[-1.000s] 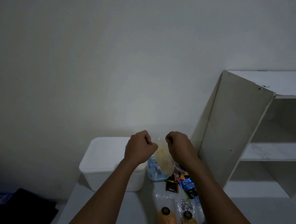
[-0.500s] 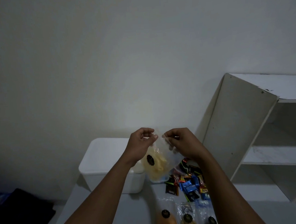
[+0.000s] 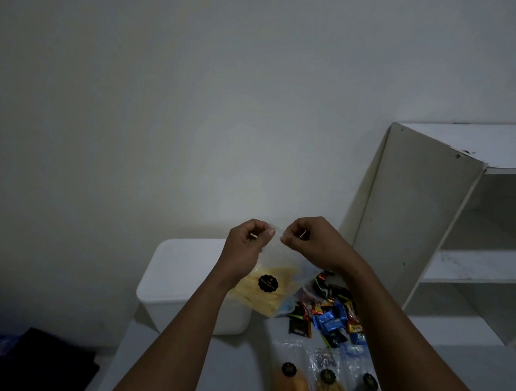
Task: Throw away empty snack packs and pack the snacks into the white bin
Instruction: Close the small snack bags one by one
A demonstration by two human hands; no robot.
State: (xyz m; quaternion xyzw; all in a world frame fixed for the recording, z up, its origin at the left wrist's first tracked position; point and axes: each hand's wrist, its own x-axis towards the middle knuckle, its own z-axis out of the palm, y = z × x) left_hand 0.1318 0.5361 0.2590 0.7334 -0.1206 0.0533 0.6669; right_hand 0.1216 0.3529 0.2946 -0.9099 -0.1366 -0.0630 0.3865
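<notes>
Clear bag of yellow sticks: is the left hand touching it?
Touching. The head view shows the left hand pinching the top edge of the clear bag, the right hand pinching it alongside; the bag hangs below them.

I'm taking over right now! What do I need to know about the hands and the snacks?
Left hand and right hand: both pinch the top edge of the clear bag of yellow sticks, held up above the table.
White bin: on the table behind the bag, lid apparently on.
Small wrapped sweets: piled on the table right of the bin.
Three clear packs: lying at the near edge, with food inside.
Done: the bin's inside is hidden, so I cannot tell what is packed.
Left: finish with this bag, open the bin, pack the snacks, throw away any empty packs.
</notes>
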